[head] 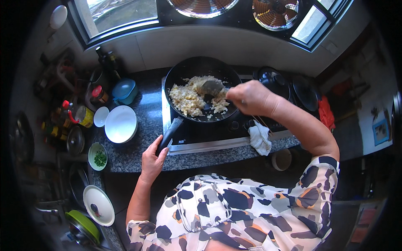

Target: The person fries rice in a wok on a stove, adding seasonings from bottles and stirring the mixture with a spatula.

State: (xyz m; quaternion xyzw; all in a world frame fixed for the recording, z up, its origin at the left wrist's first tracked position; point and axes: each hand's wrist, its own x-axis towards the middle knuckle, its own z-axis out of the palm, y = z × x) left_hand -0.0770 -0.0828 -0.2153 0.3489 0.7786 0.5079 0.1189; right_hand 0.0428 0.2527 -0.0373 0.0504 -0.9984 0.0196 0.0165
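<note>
My left hand (pixel 153 160) grips the black handle (pixel 169 135) of a dark wok (pixel 176 70) on the built-in stove (pixel 201 133). Fried rice (pixel 188 100) with bits of yellow egg lies in the wok, mostly on its left side, with loose grains along the near wall. Over the wok's right rim, my right hand (pixel 251 97) is closed around a spatula. Its dark blade (pixel 212 87) rests in the rice, while the handle is mostly hidden by my fist.
Left of the stove stand a large white bowl (pixel 121 124), a small white bowl (pixel 101 116), a bowl of chopped green onion (pixel 100 157), a blue container (pixel 125 91) and several bottles. A white cloth (pixel 260 138) and chopsticks (pixel 263 122) lie by the stove's front edge; a lidded black pot (pixel 273 81) stands behind.
</note>
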